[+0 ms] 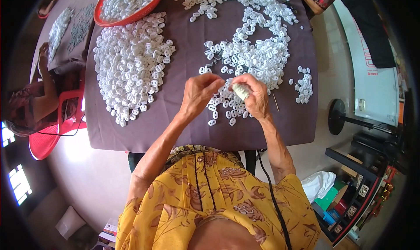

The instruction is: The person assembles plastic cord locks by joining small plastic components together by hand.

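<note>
I pinch a white piece in my left hand (199, 91); my right hand (256, 96) grips a small bundle (241, 90). Best kept close, aligned.

The small white pieces (131, 66) look like smooth, slightly glossy plastic. The table cover (188, 35) is matt brownish-purple cloth. The red basket (131, 17) and red chair (52, 134) are shiny plastic. The yellow flowered dress (210, 193) is soft, thin cloth.
</note>
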Demonstrator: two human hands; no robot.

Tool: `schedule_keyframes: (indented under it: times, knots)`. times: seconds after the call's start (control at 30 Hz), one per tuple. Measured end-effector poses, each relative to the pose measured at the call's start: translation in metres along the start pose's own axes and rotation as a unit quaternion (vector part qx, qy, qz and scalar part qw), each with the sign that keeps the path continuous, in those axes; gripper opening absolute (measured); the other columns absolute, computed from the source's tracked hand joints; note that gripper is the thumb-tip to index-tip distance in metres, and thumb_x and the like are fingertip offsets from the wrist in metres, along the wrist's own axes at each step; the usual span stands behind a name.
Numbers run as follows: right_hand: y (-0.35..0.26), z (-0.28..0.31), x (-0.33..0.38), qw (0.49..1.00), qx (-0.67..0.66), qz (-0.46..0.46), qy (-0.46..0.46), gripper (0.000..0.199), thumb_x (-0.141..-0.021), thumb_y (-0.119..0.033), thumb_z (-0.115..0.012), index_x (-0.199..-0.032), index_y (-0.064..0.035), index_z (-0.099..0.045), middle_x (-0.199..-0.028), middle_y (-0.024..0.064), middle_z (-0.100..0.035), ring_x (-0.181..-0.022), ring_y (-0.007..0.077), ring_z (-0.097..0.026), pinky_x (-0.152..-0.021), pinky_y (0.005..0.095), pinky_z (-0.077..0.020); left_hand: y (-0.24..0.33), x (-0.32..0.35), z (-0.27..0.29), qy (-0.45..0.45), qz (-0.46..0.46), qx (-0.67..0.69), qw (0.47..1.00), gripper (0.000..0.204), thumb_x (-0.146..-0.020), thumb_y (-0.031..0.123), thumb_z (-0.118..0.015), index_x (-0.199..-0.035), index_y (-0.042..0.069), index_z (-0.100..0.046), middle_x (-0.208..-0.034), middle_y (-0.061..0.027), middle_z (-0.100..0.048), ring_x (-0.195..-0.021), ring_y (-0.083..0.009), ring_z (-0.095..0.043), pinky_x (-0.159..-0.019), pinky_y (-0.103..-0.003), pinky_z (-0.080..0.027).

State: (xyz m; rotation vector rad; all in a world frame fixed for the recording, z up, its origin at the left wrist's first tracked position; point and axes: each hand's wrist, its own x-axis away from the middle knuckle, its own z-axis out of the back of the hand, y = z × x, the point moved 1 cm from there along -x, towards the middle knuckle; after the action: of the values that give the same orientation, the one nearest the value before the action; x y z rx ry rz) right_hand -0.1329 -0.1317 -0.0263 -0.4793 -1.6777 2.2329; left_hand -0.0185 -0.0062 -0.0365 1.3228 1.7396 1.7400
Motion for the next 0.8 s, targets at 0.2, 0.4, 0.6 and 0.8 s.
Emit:
schedule_keyframes:
  times: [0.2, 0.4, 0.6, 0.8]
  knots:
    - [0.007, 0.014, 0.003, 0.999, 0.018, 0.001, 0.027, 0.010, -0.077, 0.000, -0.048, -0.084, -0.0010, -0.055, -0.078, 0.0043, -0.059, -0.073, 0.0107, -0.057, -0.068, 0.0233, -0.0447, -0.006, -0.043, -0.009, 0.138, -0.295, -0.489, 0.809, 0.015, -0.072, 0.010, -0.063, -0.085, 0.004, -0.061, -0.074, -0.0090, -0.056, -0.070, -0.0255, -0.056, -0.062, -0.036, -0.045]
    - [0.015, 0.021, 0.007, 0.997, 0.043, -0.021, 0.053, 0.010, -0.076, -0.001, -0.050, -0.084, -0.0007, -0.055, -0.077, 0.0033, -0.059, -0.071, 0.0095, -0.056, -0.067, 0.0225, -0.0439, -0.012, -0.052, -0.021, 0.125, -0.338, -0.516, 0.777, 0.012, -0.068, 0.011, -0.064, -0.079, 0.007, -0.060, -0.075, -0.0072, -0.052, -0.075, -0.0254, -0.052, -0.064, -0.037, -0.044]
    - [0.012, 0.019, 0.008, 0.997, 0.059, -0.023, 0.045, 0.011, -0.076, -0.002, -0.050, -0.085, -0.0008, -0.056, -0.076, 0.0026, -0.058, -0.071, 0.0092, -0.057, -0.066, 0.0218, -0.0441, -0.020, -0.062, -0.031, 0.093, -0.352, -0.559, 0.745, 0.006, -0.067, 0.008, -0.053, -0.066, 0.004, -0.057, -0.080, -0.0112, -0.049, -0.079, -0.0261, -0.047, -0.071, -0.037, -0.038]
    - [0.010, 0.015, 0.008, 0.997, 0.061, -0.022, 0.048, 0.011, -0.076, -0.003, -0.051, -0.084, -0.0011, -0.057, -0.075, 0.0022, -0.059, -0.070, 0.0094, -0.057, -0.065, 0.0221, -0.0445, -0.020, -0.061, -0.033, 0.095, -0.379, -0.548, 0.740, 0.003, -0.066, 0.007, -0.054, -0.065, 0.004, -0.056, -0.076, -0.0104, -0.049, -0.076, -0.0259, -0.047, -0.069, -0.037, -0.039]
